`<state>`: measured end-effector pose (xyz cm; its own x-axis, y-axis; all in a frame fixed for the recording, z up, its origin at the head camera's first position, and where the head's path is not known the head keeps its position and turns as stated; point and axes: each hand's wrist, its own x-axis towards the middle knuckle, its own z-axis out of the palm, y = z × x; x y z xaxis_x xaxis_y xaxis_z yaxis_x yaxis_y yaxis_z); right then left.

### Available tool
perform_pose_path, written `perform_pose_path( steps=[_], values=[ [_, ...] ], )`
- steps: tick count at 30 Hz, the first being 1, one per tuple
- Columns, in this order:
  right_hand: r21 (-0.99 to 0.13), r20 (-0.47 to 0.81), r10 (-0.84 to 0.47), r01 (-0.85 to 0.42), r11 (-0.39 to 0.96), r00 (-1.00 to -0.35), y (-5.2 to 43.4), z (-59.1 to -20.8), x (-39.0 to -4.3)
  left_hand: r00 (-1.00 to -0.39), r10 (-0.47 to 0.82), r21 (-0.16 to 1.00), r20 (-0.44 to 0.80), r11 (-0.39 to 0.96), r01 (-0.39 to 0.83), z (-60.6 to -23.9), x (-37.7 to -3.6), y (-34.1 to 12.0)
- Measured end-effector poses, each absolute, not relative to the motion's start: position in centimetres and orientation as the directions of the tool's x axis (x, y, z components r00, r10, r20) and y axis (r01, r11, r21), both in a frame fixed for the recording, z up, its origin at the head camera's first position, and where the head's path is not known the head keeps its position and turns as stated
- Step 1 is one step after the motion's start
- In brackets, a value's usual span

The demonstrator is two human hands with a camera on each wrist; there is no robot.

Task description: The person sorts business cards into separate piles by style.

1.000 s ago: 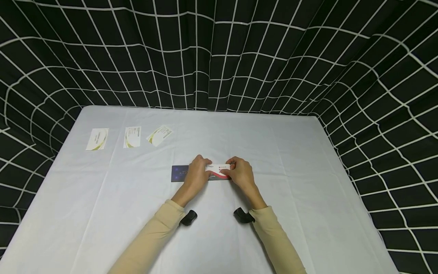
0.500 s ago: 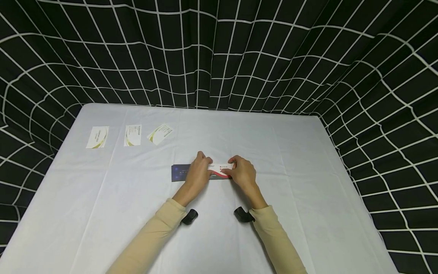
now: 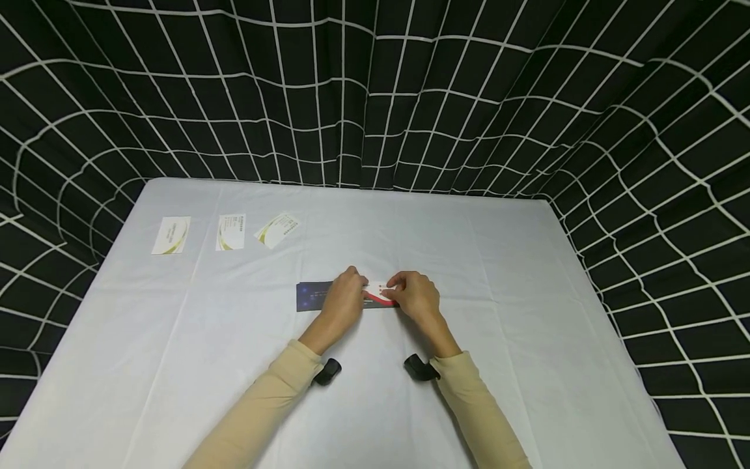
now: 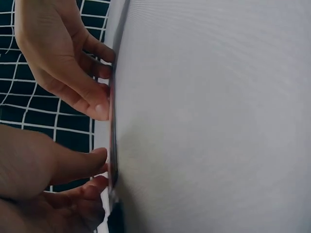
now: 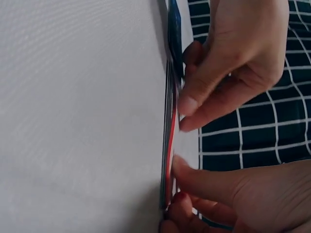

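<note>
Both hands are at a row of business cards lying flat at the middle of the table. A dark blue card (image 3: 310,297) sticks out left of my left hand (image 3: 342,301). Between the hands shows a white card with a red curve (image 3: 375,291), partly over a dark grey one. My left thumb and fingers pinch the white card near its left part. Across from it, my right hand (image 3: 417,297) grips the right end, thumb (image 5: 182,167) on top and fingers curled at the edge. In the right wrist view, several card edges show stacked. The fingers hide the cards' ends.
Three white cards with gold curves lie apart at the back left: an outer card (image 3: 172,235), a middle card (image 3: 231,232) and a tilted card (image 3: 278,230). A white cloth (image 3: 498,391) covers the table. Black grid-patterned curtains (image 3: 363,91) stand behind it and at both sides.
My left hand has shifted slightly right and covers more of the white card. The right fingers have moved in a little over its right part. The cards at the back left stay put.
</note>
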<state>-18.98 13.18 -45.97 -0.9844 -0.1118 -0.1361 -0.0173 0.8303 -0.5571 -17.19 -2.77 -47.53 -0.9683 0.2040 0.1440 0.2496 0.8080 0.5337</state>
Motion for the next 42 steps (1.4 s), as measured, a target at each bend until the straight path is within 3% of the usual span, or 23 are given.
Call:
perform_pose_path(
  steps=[8, 13, 20, 27, 30, 36, 42],
  values=[
    [-0.488, -0.112, -0.152, -0.078, 0.869, -0.982, 11.9, -45.1, -19.5, -0.981, 0.156, 0.616, 0.112, 0.764, 0.191, -46.1, -17.3, -5.1],
    [-0.426, -0.004, -0.296, -0.267, 0.865, -0.955, 10.6, -44.1, -21.2, -0.995, 0.047, 0.616, 0.092, 0.782, 0.094, -45.1, -18.3, -8.9],
    [-0.377, -0.065, -0.611, -0.547, 0.747, -0.789, 5.0, -42.9, -26.5, -0.995, -0.076, 0.574, 0.069, 0.819, -0.023, -44.3, -20.9, -15.1],
    [-0.204, -0.160, -0.769, -0.741, 0.639, -0.619, -4.0, -43.2, -30.1, -0.980, -0.197, 0.381, 0.034, 0.909, -0.169, -45.9, -23.2, -18.1],
    [-0.163, -0.223, -0.771, -0.757, 0.633, -0.597, -6.5, -43.8, -31.0, -0.978, -0.206, 0.342, -0.024, 0.918, -0.202, -46.7, -23.5, -18.2],
    [-0.118, -0.356, -0.709, -0.724, 0.680, -0.609, -8.2, -44.1, -32.7, -0.984, -0.175, 0.390, -0.037, 0.904, -0.176, -47.1, -24.0, -18.2],
    [-0.143, -0.358, -0.747, -0.758, 0.637, -0.560, -9.1, -43.8, -33.7, -0.978, -0.206, 0.410, -0.031, 0.890, -0.200, -46.6, -24.7, -19.4]
  ],
)
